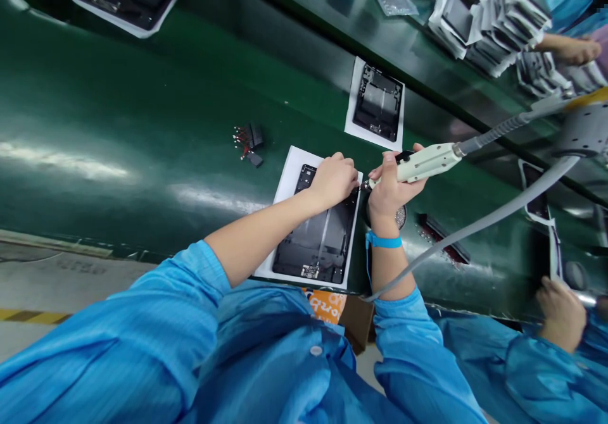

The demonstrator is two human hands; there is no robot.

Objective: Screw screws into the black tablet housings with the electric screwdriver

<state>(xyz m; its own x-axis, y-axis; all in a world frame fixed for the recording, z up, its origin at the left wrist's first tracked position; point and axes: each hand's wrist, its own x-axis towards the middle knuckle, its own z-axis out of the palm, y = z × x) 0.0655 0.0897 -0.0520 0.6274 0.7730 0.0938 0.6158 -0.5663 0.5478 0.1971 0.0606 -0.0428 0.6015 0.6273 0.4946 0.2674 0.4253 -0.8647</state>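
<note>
- Nearest, the thin white rectangular sheet (289, 183) has its lower side along the near edge of the smooth green table (142, 190); a nudge from the sleeves or body might push the load over that edge
- A smooth grey hose-like cable (475, 226) passes across the right forearm; if it snags, it could tug the arm off line
- The flat black tablet-like housing (304, 240) lies on this sheet, between the arms, its lower end just inside the table edge
- The bare left hand (332, 180) bends over its upper part, fingertips at the upper right edge; whether they pinch anything I cannot tell
- The right hand (389, 190) is wrapped round a pale slim power driver (430, 161), its dark tip just beside those fingertips; a slip could scratch the housing or jab a finger, while contact with the housing is unclear
- Right of the sheet, a round metal dish of small silvery pieces (401, 216) sits partly behind the right wrist; a knock could spill it
- Leftward the green surface gives wide room, with black blocks with red wires (251, 139) farther off; straight beyond, another black housing on white (380, 104) limits reach
</note>
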